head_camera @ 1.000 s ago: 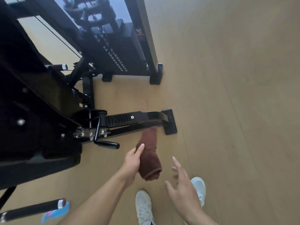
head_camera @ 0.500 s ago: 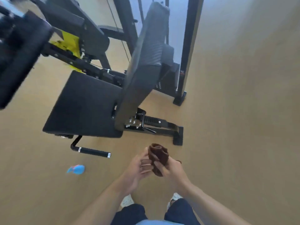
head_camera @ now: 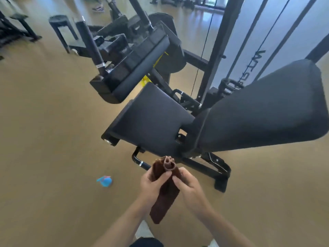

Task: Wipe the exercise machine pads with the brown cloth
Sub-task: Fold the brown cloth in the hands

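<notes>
Nearest: both hands hold the dark brown terry cloth (head_camera: 164,191) in front of the body, above the tan wooden floor (head_camera: 44,139). Left hand (head_camera: 151,183) wraps the cloth's left edge, thumb across the front. Right hand (head_camera: 187,186) pinches the right edge with thumb and fingertips. Top of the cloth is bunched into a small twist; the lower part hangs as a flat folded strip between the wrists. Cloth touches no part of the machine.

Handling, judged: soft, light and limp, with no stiffness of its own, so it will droop and unfold unless gathered. Not fragile, and not slippery against skin. Best held as a folded wad in one palm, fingers spread behind it, giving a flat face to press on the pad.

Left on the floor, a small blue plastic spray bottle (head_camera: 105,181), well apart from the hands.

Beyond the hands: flat black padded seat (head_camera: 151,120) of the exercise machine, nearest wiping surface. To its right, the long black padded backrest (head_camera: 263,111), tilted up. Both look smooth vinyl and firm, so the cloth should slide easily.

Farther: a black upper pad (head_camera: 140,66) raised on the frame, then cables and uprights. Background equipment is blurred.
</notes>
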The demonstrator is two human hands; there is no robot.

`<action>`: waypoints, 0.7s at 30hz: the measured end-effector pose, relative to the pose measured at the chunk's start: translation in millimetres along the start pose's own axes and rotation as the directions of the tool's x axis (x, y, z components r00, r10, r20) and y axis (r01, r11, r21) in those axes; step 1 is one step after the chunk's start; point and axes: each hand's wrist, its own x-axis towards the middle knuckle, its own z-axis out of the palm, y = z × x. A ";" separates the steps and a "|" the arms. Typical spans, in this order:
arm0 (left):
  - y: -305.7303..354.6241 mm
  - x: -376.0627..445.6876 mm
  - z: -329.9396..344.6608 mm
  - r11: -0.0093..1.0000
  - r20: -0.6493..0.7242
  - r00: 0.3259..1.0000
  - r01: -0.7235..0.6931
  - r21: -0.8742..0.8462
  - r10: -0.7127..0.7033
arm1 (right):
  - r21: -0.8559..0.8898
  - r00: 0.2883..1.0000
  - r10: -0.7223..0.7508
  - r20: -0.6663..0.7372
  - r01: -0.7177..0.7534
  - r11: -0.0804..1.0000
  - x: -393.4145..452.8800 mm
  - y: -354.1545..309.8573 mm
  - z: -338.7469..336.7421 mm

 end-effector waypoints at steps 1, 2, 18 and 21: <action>8.3 2.9 -14.9 1.000 -0.011 1.000 -0.022 -0.014 0.022 | 0.067 1.000 0.009 -0.024 -0.007 0.998 4.5 -5.6 13.7; 15.3 5.7 -27.6 0.998 -0.043 0.998 -0.036 -0.045 0.034 | 0.138 0.998 0.020 -0.054 -0.012 0.990 8.1 -12.8 25.4; 68.8 57.3 -69.6 0.996 0.094 0.993 0.060 0.066 -0.066 | 0.178 0.964 0.200 0.175 -0.231 0.957 76.5 -52.1 13.6; 80.1 65.4 -65.9 0.992 0.145 0.989 -0.050 0.118 0.033 | 0.307 0.966 0.186 0.179 -0.235 0.922 97.4 -49.3 -1.8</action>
